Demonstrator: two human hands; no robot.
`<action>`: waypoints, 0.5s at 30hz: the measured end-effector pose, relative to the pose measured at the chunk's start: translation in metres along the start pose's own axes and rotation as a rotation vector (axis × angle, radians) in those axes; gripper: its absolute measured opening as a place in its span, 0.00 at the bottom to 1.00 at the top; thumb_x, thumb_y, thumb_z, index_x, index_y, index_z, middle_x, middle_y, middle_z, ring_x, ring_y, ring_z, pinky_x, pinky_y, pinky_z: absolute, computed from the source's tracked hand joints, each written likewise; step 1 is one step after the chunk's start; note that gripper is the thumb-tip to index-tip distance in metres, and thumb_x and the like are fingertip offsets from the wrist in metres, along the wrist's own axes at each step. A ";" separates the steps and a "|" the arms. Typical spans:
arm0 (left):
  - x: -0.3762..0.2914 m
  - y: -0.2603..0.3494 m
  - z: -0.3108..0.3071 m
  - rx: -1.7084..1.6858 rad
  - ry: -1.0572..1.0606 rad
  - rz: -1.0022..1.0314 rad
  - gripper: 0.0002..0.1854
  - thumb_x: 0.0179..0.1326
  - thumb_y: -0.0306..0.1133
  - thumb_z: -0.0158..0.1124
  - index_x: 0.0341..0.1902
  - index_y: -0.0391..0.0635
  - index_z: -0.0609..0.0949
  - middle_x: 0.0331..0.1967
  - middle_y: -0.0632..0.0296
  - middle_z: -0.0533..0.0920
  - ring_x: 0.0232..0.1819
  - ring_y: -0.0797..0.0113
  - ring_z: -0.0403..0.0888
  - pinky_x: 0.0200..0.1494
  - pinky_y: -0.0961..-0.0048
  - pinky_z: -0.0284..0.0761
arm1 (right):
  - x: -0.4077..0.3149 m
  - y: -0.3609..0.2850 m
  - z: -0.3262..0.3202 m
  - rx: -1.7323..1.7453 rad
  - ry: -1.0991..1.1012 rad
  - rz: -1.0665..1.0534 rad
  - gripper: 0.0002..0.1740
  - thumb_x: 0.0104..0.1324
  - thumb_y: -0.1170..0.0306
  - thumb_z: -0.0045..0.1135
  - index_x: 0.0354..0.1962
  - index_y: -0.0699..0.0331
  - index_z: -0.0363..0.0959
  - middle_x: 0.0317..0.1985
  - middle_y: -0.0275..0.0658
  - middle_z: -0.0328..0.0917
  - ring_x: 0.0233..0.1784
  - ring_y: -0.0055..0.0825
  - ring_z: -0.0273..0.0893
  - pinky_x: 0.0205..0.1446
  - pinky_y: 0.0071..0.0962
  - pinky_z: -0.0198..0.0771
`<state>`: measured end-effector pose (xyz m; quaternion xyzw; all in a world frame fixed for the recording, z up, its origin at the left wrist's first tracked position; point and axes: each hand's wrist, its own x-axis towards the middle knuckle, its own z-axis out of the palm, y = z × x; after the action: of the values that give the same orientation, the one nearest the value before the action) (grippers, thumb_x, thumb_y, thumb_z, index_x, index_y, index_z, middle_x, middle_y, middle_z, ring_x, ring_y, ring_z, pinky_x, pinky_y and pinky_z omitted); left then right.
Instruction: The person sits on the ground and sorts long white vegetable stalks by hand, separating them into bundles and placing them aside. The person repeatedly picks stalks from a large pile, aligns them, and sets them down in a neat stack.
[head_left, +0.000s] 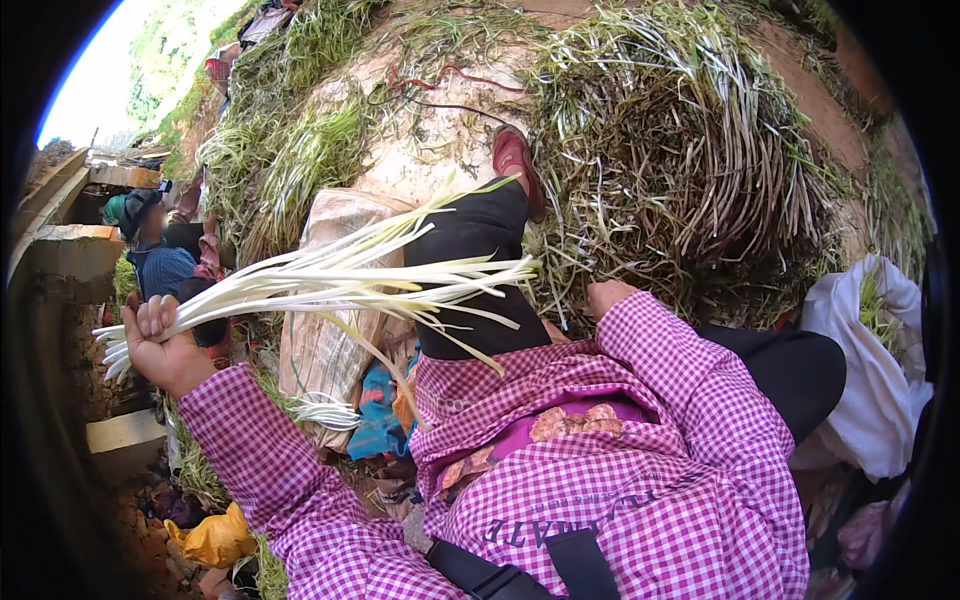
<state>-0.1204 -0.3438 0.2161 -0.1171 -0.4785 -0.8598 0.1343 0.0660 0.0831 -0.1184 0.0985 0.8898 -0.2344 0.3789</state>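
My left hand (169, 345) is closed around a bunch of long white stalks with pale green tips (337, 281), which look like blanched chives. The pale ends stick out left of my fist; the leaves fan out rightwards above my black-trousered leg. One stalk droops down toward my checked shirt. My right hand (609, 298) is low beside my knee, at the edge of the heap of uncleaned stalks (697, 150). Its fingers are mostly hidden, so what it holds cannot be told. A small bundle of white stalks (326, 411) lies on the woven sack (337, 337) to my left.
Loose greens (315, 150) are piled ahead to the left. A person in a dark hat (142, 206) sits beyond my left hand. A white sack (862, 375) stands at right, a yellow bag (214, 536) at lower left. A red cord (457, 71) lies on the ground.
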 end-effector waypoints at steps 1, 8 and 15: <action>0.003 -0.003 -0.007 -0.028 -0.024 -0.008 0.11 0.70 0.33 0.45 0.34 0.39 0.69 0.13 0.72 0.56 0.16 0.79 0.54 0.22 0.77 0.54 | 0.000 0.002 -0.003 0.048 0.064 0.001 0.15 0.66 0.67 0.50 0.48 0.66 0.70 0.42 0.51 0.77 0.45 0.40 0.77 0.52 0.39 0.72; 0.000 -0.013 -0.012 -0.077 0.054 -0.026 0.10 0.69 0.33 0.47 0.37 0.37 0.69 0.13 0.71 0.57 0.16 0.77 0.55 0.23 0.77 0.56 | -0.016 -0.003 -0.021 -0.178 0.565 -0.179 0.19 0.60 0.64 0.58 0.48 0.62 0.70 0.40 0.49 0.76 0.47 0.40 0.75 0.53 0.37 0.69; -0.007 -0.012 -0.008 0.044 0.256 0.021 0.09 0.69 0.33 0.47 0.38 0.40 0.68 0.14 0.71 0.58 0.17 0.76 0.58 0.23 0.75 0.58 | -0.106 -0.040 -0.091 0.481 0.109 -0.512 0.15 0.59 0.65 0.58 0.40 0.66 0.76 0.35 0.45 0.79 0.37 0.38 0.78 0.45 0.33 0.72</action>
<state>-0.1183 -0.3436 0.2007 -0.0085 -0.4748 -0.8556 0.2058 0.0681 0.0933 0.0263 -0.0288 0.8241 -0.5188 0.2258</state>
